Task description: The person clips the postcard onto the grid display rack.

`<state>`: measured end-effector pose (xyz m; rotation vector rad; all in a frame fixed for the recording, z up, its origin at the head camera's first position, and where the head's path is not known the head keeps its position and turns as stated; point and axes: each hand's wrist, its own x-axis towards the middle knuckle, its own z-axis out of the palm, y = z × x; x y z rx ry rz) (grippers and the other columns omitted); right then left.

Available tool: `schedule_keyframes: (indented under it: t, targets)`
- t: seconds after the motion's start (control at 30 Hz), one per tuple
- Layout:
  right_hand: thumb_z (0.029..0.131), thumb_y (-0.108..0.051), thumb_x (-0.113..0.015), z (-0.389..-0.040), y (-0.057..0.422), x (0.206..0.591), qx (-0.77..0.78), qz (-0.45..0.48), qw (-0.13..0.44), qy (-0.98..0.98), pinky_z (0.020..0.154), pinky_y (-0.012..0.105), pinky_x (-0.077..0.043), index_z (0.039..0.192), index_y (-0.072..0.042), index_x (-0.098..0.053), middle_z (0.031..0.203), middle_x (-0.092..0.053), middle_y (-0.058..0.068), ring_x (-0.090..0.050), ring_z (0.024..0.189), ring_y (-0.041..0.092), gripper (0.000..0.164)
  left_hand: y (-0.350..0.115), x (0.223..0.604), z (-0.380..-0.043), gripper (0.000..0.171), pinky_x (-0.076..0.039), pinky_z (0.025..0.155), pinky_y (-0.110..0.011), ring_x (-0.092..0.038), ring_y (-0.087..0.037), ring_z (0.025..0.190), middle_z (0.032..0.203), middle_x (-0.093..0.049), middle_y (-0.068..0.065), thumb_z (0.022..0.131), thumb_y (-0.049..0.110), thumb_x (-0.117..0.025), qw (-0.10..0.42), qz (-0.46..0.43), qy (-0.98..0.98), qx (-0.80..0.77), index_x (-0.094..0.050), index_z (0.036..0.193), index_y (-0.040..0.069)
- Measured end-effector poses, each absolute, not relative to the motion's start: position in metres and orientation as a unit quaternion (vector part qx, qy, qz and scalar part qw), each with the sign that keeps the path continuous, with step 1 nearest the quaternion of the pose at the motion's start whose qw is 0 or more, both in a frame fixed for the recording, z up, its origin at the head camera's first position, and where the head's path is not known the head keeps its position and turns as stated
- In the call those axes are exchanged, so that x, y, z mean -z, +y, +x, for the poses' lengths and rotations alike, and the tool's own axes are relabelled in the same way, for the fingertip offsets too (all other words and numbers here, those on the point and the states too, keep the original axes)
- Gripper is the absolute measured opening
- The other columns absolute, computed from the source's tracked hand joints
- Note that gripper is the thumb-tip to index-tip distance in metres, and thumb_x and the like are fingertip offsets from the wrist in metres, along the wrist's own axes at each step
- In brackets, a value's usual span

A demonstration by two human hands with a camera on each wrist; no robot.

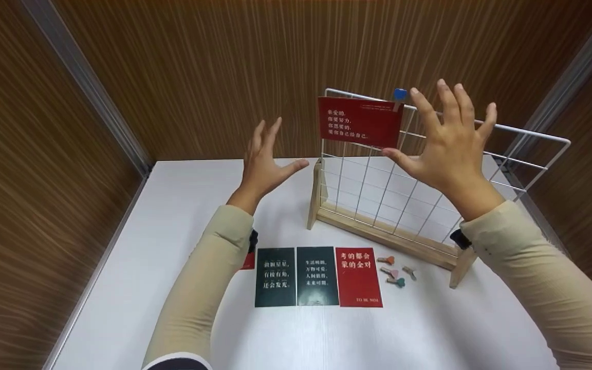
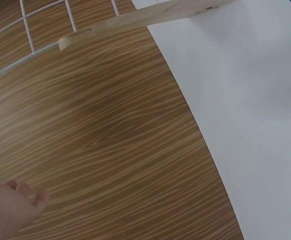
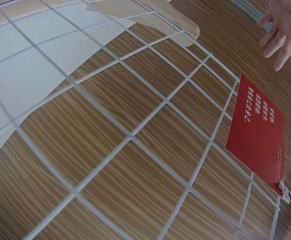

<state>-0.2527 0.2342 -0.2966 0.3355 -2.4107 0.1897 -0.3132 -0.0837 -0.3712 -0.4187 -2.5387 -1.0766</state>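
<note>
A red card (image 1: pixel 360 122) with white writing hangs at the upper left of a white wire grid rack (image 1: pixel 378 180). One small clip with a blue heart (image 1: pixel 400 94) fastens its upper right corner to the top wire. My right hand (image 1: pixel 452 141) is raised in front of the grid, fingers spread and holding nothing, its thumb overlapping the card's lower right corner in the head view. Left of the rack, my left hand (image 1: pixel 264 164) is lifted with fingers extended and nothing in it. The right wrist view shows the hanging card (image 3: pixel 259 134) and clip (image 3: pixel 286 193) up close.
Two dark green cards (image 1: pixel 275 277) and a red card (image 1: pixel 358 277) lie in a row on the white table (image 1: pixel 183 205). Another red card (image 1: pixel 248 261) is partly hidden by the left sleeve. Several small clips (image 1: pixel 395 282) lie beside the rack's wooden base (image 1: pixel 388 234). Wood-grain panels (image 1: pixel 198 77) enclose the table.
</note>
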Motion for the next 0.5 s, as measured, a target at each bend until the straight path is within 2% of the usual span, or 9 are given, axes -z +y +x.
schedule_keyframes:
  t: [0.23,0.5]
  targets:
    - [0.072,-0.073,-0.06,-0.248,0.236,0.307,-0.074,0.139,0.366,-0.917,0.103,0.06,0.015,0.15,-0.03,-0.028,0.156,-0.017,0.013,-0.004,0.143,0.03,0.095,-0.095,0.384,-0.304,0.101,-0.012,0.108,-0.06,-0.008,-0.035,0.142,0.156,-0.008,-0.014,0.072,0.062,-0.073,0.187,-0.136,-0.915,0.33,-0.023,0.152,0.026]
    - [0.072,-0.073,-0.058,-0.24,0.239,0.322,-0.066,0.154,0.372,-0.913,0.102,0.062,0.014,0.15,-0.03,-0.028,0.157,-0.01,0.011,0.0,0.143,0.032,0.094,-0.108,0.402,-0.295,0.104,-0.013,0.108,-0.057,-0.007,-0.033,0.142,0.157,-0.006,-0.013,0.069,0.072,-0.066,0.19,-0.132,-0.93,0.287,-0.023,0.152,0.027]
